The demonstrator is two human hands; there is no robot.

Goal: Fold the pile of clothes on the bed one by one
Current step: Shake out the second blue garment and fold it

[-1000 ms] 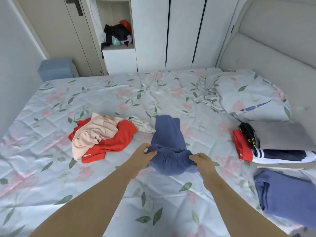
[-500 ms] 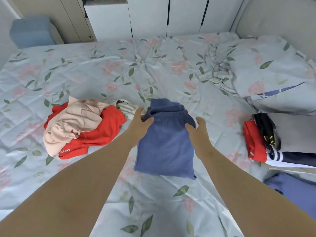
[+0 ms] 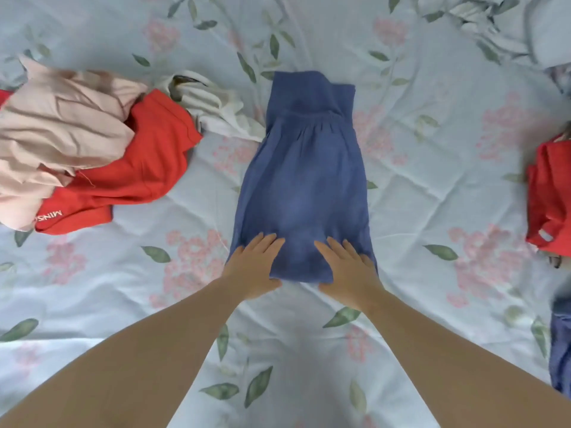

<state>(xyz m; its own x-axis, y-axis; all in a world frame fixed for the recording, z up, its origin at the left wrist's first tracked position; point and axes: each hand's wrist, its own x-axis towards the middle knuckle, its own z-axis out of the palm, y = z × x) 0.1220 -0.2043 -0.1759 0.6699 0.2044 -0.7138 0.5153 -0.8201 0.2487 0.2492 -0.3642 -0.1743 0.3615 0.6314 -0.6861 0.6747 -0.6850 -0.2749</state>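
Obs.: blue garment [image 3: 302, 180] lies flat on the bed [image 3: 432, 217], folded into a long narrow panel. The gathered waistband is at its far end, with an under-layer showing just beyond.

Left hand [image 3: 253, 267] and right hand [image 3: 346, 270] rest side by side on the blue garment's near end, palms down and fingers straight. Grip: none taken on either side. Both hands are spread flat and pressing, with nothing pinched.

Left of the blue garment is the unfolded pile, a pink garment [image 3: 61, 131] on top of a red garment [image 3: 148, 168]. A white striped garment [image 3: 216, 109] reaches to the blue garment's far-left edge; cannot tell whether they touch. Well apart to the right of the blue garment, cut by the frame edge, is a red folded item [image 3: 550, 196].

Judged step: smoothing the panel before another fold or a transfer.

Risks:
1. The layers are soft and unpinned. Sliding the palms forward could drag the top layer over the lower one, bunching it at the waistband.
2. The near end already flares wider than the far end, so uneven pressure would skew the side edges further.
3. The bed cover is soft and creased. A hard press could pull it along and set wrinkles into the fabric.
4. Lifting by the near end alone would likely let the folds drop open.
5. The white striped garment sits close enough to be caught up in the next fold.
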